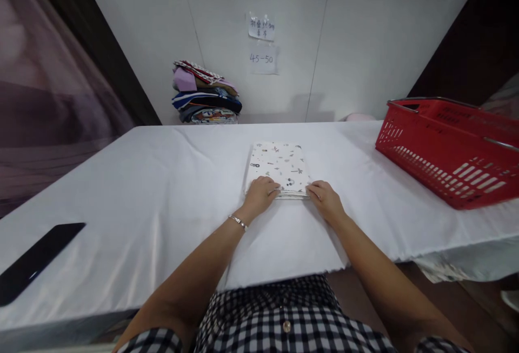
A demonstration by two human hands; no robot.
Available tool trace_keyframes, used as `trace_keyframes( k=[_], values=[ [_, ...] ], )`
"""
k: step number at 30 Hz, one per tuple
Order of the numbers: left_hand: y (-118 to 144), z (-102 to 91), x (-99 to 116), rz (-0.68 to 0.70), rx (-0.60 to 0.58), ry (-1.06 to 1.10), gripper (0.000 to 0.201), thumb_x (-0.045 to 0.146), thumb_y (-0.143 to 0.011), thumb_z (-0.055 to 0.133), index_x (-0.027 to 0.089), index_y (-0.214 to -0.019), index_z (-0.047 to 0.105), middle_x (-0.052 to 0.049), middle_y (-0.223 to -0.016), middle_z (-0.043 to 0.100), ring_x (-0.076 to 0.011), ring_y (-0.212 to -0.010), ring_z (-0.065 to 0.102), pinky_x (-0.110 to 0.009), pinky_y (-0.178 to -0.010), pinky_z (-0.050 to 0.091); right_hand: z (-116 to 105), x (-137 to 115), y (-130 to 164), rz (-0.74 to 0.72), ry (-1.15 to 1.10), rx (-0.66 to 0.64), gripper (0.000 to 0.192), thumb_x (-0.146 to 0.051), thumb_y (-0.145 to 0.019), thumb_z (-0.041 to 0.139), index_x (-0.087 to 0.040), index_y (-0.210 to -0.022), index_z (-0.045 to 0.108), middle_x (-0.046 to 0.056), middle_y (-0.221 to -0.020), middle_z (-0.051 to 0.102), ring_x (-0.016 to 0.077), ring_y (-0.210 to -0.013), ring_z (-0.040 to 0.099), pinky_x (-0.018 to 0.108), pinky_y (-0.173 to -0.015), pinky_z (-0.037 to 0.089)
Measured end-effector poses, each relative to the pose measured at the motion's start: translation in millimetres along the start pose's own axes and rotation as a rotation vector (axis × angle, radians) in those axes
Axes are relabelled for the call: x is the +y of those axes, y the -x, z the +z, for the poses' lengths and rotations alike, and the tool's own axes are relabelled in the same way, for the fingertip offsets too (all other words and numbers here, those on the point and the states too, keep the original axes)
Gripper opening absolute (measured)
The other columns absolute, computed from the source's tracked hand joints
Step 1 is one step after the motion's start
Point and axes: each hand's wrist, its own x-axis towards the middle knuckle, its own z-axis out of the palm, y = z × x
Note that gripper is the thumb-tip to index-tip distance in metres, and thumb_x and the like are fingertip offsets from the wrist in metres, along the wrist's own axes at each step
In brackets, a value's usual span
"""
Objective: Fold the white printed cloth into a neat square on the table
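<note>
A folded white cloth [278, 164] with small grey and dark prints lies flat on the white-covered table, its layered edge toward me. My left hand [261, 193] is closed at the cloth's near left part, thumb and fingers pinching the folded edge. At the near right corner, my right hand [325, 197] pinches the same cloth. A silver bracelet [238, 221] circles my left wrist.
A red plastic basket [441, 153] stands at the right of the table [141, 180]. Behind the far edge rises a stack of folded fabrics [206, 96]. A black flat phone-like object [38, 258] lies at the left. Paper signs [263, 58] hang on the wall.
</note>
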Motion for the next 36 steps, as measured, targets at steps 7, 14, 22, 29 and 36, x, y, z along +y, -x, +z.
trace_keyframes(
  k=[7,14,22,29,36],
  values=[
    [-1.3,6.4,-1.4,-0.011,0.078,0.051,0.019,0.028,-0.088,0.05,0.025,-0.089,0.068,-0.002,-0.086,0.062,-0.018,-0.087,0.052,-0.034,-0.079,0.04,3.3,-1.7,-0.1,-0.116,0.009,0.061,0.028,-0.033,-0.09,0.043,-0.026,-0.105,0.066,0.006,-0.106,0.061,0.0222,-0.102,0.052,0.036,-0.081,0.048],
    [4.8,8.8,-2.4,0.121,0.15,0.016,0.019,0.026,-0.09,0.047,0.024,-0.09,0.066,-0.003,-0.088,0.062,-0.0175,-0.086,0.051,-0.035,-0.079,0.039,9.2,2.4,-3.4,-0.186,0.056,0.142,0.024,-0.024,-0.091,0.041,-0.023,-0.096,0.065,0.006,-0.101,0.062,0.0208,-0.096,0.055,0.033,-0.075,0.051],
    [5.3,9.3,-3.6,0.136,0.104,0.01,0.017,0.025,-0.089,0.049,0.023,-0.088,0.065,-0.003,-0.088,0.062,-0.0173,-0.086,0.051,-0.035,-0.079,0.039,6.2,3.6,1.2,-0.231,0.054,0.146,0.021,-0.021,-0.09,0.043,-0.023,-0.096,0.064,0.006,-0.099,0.063,0.0198,-0.095,0.055,0.032,-0.075,0.05],
    [4.7,9.6,-3.8,0.123,0.066,-0.032,0.017,0.027,-0.087,0.053,0.025,-0.099,0.064,-0.003,-0.092,0.061,-0.0187,-0.088,0.051,-0.036,-0.079,0.04,4.4,-0.3,1.5,-0.208,0.078,0.106,0.02,-0.026,-0.09,0.047,-0.024,-0.1,0.064,0.007,-0.101,0.063,0.0213,-0.097,0.055,0.033,-0.075,0.051],
    [2.1,10.7,0.3,0.097,0.087,-0.053,0.023,0.031,-0.092,0.043,0.022,-0.089,0.065,-0.002,-0.086,0.061,-0.0173,-0.082,0.05,-0.034,-0.076,0.038,5.3,-0.7,1.7,-0.221,0.111,0.091,0.022,-0.025,-0.09,0.046,-0.025,-0.104,0.063,0.006,-0.102,0.062,0.0214,-0.098,0.054,0.034,-0.074,0.051]
  ],
)
